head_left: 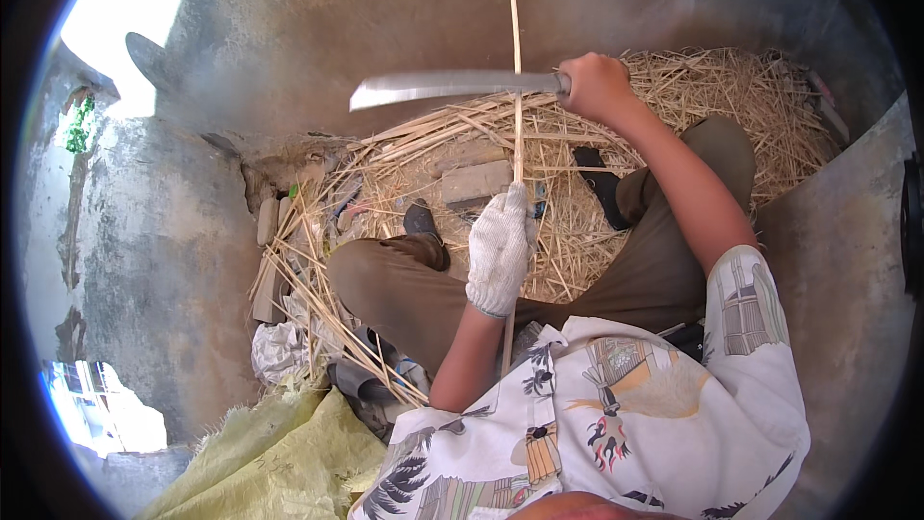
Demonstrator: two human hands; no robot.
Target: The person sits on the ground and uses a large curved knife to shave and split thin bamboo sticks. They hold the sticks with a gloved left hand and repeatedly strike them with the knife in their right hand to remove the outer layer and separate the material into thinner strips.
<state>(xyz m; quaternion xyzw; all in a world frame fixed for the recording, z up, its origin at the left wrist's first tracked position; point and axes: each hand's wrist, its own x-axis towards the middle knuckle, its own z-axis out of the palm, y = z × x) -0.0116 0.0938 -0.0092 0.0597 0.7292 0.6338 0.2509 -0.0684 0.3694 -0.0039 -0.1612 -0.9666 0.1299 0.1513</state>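
In a white knitted glove, my left hand (500,248) is closed around a thin pale strip, which looks like split bamboo (519,140). The strip stands nearly straight up the picture, its far end past the blade and its near end beside my shirt. My bare right hand (596,87) grips the dark handle of a long machete (452,87). Its curved blade points left and crosses the strip beyond my glove; whether the two touch I cannot tell. Motion smears the blade somewhat.
Pale strips and shavings (717,101) heap along the far wall and around my bent legs. A brick-like block (476,183) lies between my feet. A yellow-green woven sack (279,453) and crumpled white plastic (279,351) lie at the left. Concrete walls (173,260) close in the spot.
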